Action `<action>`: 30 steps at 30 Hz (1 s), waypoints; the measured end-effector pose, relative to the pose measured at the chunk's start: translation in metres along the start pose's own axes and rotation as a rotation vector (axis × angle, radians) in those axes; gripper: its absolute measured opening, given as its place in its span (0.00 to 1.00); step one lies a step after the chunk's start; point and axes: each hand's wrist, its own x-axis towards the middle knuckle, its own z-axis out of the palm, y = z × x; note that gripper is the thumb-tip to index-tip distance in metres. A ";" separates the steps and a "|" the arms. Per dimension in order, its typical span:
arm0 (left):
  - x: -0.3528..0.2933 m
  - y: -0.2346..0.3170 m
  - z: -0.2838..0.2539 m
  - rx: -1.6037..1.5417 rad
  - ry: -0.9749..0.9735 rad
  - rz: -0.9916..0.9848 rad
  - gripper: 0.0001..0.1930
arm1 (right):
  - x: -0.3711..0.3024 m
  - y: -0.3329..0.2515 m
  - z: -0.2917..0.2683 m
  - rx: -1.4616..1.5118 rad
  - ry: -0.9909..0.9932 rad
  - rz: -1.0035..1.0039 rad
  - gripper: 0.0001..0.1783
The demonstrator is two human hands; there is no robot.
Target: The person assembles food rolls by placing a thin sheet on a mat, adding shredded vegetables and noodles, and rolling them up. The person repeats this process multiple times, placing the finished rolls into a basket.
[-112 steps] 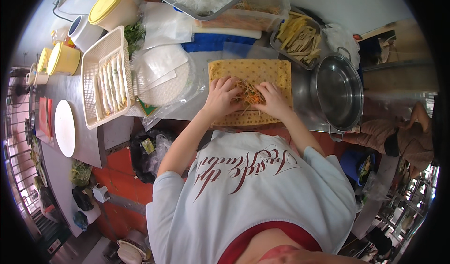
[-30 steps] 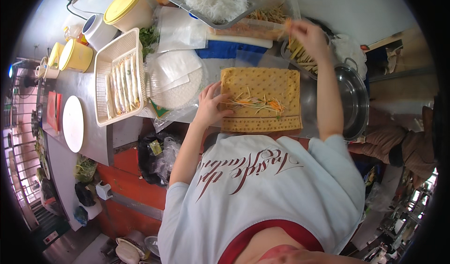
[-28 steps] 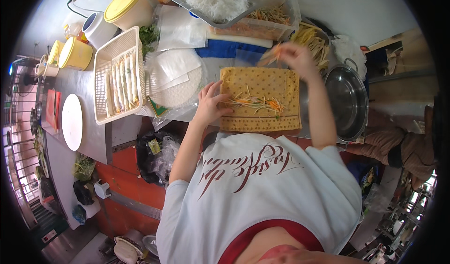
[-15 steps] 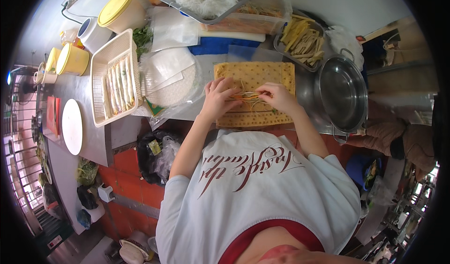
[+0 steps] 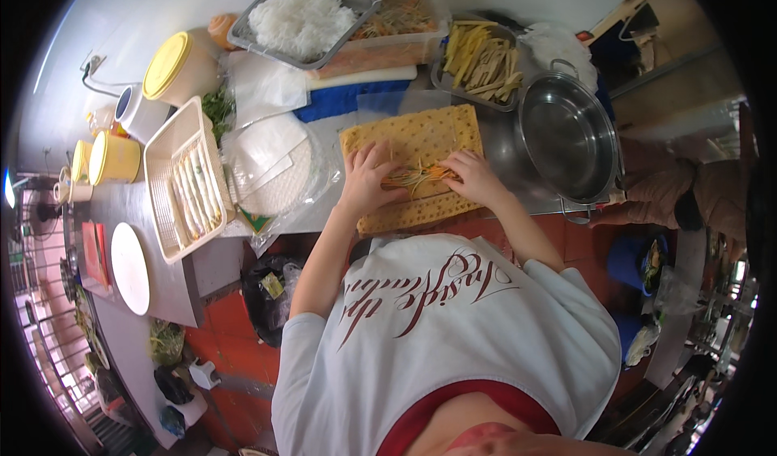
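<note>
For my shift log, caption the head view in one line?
Left hand and right hand flank shredded vegetables on a yellow patterned cloth.

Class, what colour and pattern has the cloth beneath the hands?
The cloth is yellow with darker spots; see the head view.

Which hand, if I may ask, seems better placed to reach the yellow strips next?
Probably the right hand: at the right end of the shredded vegetables, it lies nearer the yellow strips than the left hand.
</note>
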 end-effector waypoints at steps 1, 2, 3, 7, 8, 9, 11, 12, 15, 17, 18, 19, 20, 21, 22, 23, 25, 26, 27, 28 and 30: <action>0.000 0.000 0.003 0.003 0.020 0.016 0.28 | 0.001 0.001 -0.001 0.001 -0.017 -0.009 0.24; -0.001 0.000 0.004 0.007 0.041 0.031 0.28 | 0.003 0.002 -0.002 0.002 -0.034 -0.020 0.25; -0.004 0.000 0.005 0.012 0.057 0.043 0.28 | 0.005 -0.003 -0.006 -0.020 0.044 -0.061 0.24; -0.010 0.007 -0.006 -0.090 0.194 -0.016 0.26 | 0.018 -0.028 -0.015 -0.082 0.196 -0.207 0.21; -0.015 0.006 -0.007 -0.085 0.241 -0.059 0.24 | 0.021 -0.029 -0.017 -0.090 0.194 -0.244 0.21; -0.021 0.005 -0.008 -0.077 0.288 -0.106 0.23 | 0.025 -0.024 -0.021 -0.011 0.171 -0.240 0.21; -0.036 -0.004 -0.003 -0.050 0.373 -0.199 0.21 | 0.047 -0.005 -0.043 0.133 0.130 -0.230 0.21; -0.045 -0.008 0.001 -0.033 0.417 -0.256 0.20 | 0.060 0.007 -0.059 0.226 0.188 -0.040 0.20; -0.063 -0.014 0.011 0.033 0.462 -0.336 0.17 | 0.097 0.074 -0.093 -0.030 0.368 0.437 0.19; -0.060 -0.013 0.014 0.026 0.512 -0.350 0.15 | 0.122 0.091 -0.107 -0.059 0.323 0.706 0.22; -0.058 -0.012 0.014 0.023 0.531 -0.356 0.14 | 0.130 0.098 -0.107 -0.110 0.310 0.739 0.23; -0.057 -0.012 0.014 0.022 0.550 -0.365 0.14 | 0.138 0.104 -0.102 -0.160 0.296 0.770 0.25; -0.055 -0.012 0.014 0.014 0.555 -0.356 0.13 | 0.143 0.111 -0.098 -0.210 0.282 0.803 0.27; -0.057 -0.012 0.015 0.012 0.559 -0.354 0.13 | 0.147 0.119 -0.095 -0.177 0.318 0.792 0.25; -0.058 -0.014 0.014 0.011 0.565 -0.352 0.12 | 0.149 0.127 -0.095 -0.143 0.356 0.779 0.24; -0.058 -0.015 0.013 0.008 0.567 -0.346 0.12 | 0.148 0.135 -0.096 -0.108 0.395 0.768 0.23; -0.059 -0.015 0.014 -0.002 0.576 -0.349 0.11 | 0.139 0.144 -0.110 -0.099 0.426 0.619 0.19; -0.059 -0.016 0.014 -0.008 0.580 -0.352 0.10 | 0.134 0.148 -0.118 -0.095 0.441 0.548 0.18; -0.059 -0.016 0.014 -0.015 0.581 -0.351 0.10 | 0.128 0.146 -0.126 0.024 0.489 0.529 0.16; -0.059 -0.016 0.014 -0.019 0.586 -0.354 0.10 | 0.124 0.139 -0.135 0.146 0.534 0.503 0.14; -0.058 -0.013 0.012 -0.067 0.603 -0.357 0.10 | 0.113 0.118 -0.150 0.375 0.541 0.428 0.12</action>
